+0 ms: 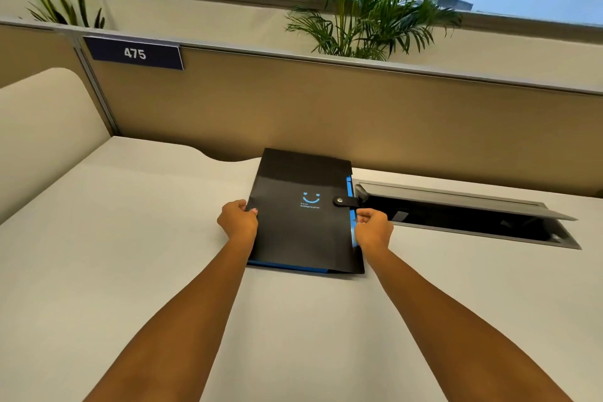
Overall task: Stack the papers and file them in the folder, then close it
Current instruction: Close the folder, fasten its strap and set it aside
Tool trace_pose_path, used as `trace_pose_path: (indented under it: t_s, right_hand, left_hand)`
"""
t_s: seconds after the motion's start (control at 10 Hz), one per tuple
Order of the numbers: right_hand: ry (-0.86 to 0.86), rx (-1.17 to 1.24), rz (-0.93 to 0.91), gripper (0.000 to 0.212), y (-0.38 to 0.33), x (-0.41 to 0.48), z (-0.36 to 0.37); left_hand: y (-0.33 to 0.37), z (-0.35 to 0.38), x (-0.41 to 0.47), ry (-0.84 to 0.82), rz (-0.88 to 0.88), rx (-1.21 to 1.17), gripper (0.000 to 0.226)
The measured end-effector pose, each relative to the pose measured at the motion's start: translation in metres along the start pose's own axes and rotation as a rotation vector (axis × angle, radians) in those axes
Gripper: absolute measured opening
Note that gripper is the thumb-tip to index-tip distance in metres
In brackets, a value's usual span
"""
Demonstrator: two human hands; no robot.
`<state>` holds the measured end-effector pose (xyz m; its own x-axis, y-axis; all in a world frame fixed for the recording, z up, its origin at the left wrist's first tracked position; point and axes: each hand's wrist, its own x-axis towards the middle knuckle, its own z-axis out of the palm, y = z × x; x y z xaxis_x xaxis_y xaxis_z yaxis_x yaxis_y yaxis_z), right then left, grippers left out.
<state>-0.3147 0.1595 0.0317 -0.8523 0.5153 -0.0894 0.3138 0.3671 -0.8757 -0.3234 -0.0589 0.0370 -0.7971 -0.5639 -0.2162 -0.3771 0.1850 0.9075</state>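
Observation:
A black folder (303, 232) with a blue smiley print and blue inner edges lies shut on the pale desk (130, 254), its snap strap (344, 201) fastened over the right edge. My left hand (237, 219) grips the folder's left edge. At the blue right edge, just below the strap, my right hand (373, 228) pinches the folder. No loose papers are visible.
An open cable hatch (463, 215) with a raised grey lid sits in the desk right of the folder. A tan partition (326, 114) with a "475" sign (135, 53) runs behind, with plants (362, 3) beyond it. A cream curved panel (42, 127) stands at left.

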Motion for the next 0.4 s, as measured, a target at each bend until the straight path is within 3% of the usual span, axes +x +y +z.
trace_pose_path:
  t_s: [0.2,0.4]
  right_hand:
    - [-0.017,-0.102,-0.048,0.025,0.001,-0.007,-0.002]
    - [-0.04,-0.309,-0.248,0.035,-0.007,-0.027,-0.007]
  left_hand:
    - [-0.009,0.004,-0.004,-0.028,0.161,0.214,0.038]
    - [-0.02,0.001,-0.026,-0.076,0.361,0.422,0.06]
